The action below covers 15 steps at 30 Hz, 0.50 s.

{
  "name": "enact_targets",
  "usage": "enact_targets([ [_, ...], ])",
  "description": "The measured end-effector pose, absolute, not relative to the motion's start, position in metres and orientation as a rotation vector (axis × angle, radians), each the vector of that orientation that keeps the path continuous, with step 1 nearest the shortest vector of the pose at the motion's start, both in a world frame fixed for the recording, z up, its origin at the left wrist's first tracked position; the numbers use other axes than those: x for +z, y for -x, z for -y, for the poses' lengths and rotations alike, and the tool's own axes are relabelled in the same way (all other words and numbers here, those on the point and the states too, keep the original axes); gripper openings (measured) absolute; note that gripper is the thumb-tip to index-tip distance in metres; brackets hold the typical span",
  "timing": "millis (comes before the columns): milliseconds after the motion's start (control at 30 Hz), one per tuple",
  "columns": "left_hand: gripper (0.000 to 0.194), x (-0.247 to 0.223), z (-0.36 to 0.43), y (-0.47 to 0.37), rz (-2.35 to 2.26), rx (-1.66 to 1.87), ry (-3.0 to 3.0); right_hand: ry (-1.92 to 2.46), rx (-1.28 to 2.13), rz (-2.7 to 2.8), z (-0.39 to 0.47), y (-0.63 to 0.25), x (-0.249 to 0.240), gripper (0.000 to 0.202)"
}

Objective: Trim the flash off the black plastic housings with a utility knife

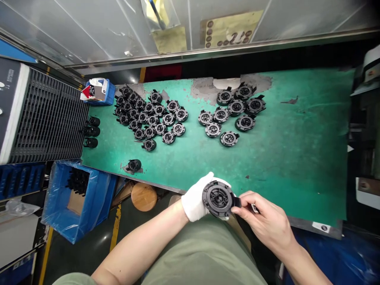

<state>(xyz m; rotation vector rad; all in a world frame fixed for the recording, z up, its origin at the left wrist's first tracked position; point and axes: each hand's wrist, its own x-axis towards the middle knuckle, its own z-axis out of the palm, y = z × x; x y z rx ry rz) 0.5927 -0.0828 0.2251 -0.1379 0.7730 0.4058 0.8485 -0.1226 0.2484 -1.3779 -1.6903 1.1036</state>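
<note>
My left hand [196, 198], in a white glove, is closed around a black round plastic part [219, 199] above the front edge of the bench. The part's ribbed, slotted face is turned up towards me. With thumb and forefinger, my bare right hand [264, 217] pinches at the dark tab [236, 202] on the part's right side. Something small and shiny, like metal, [254, 208] shows between the right fingers; its kind cannot be made out. The glove's fingers are mostly hidden beneath the part.
Similar black round parts stand on the green bench top [285, 158] in a larger left cluster [142, 117] and a smaller right group [229, 138]. One lone part [134, 165] sits near the front edge. A plastic-lined blue crate [97, 194], wooden stool [144, 196] and grilled machine [50, 114] are left.
</note>
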Motion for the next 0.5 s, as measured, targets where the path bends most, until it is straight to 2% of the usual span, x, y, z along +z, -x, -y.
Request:
enact_targets([
  [500,0.061,0.214,0.084,-0.59,-0.649,0.359,0.191,1.376,1.207,1.695,0.129,-0.849,0.247,0.041],
])
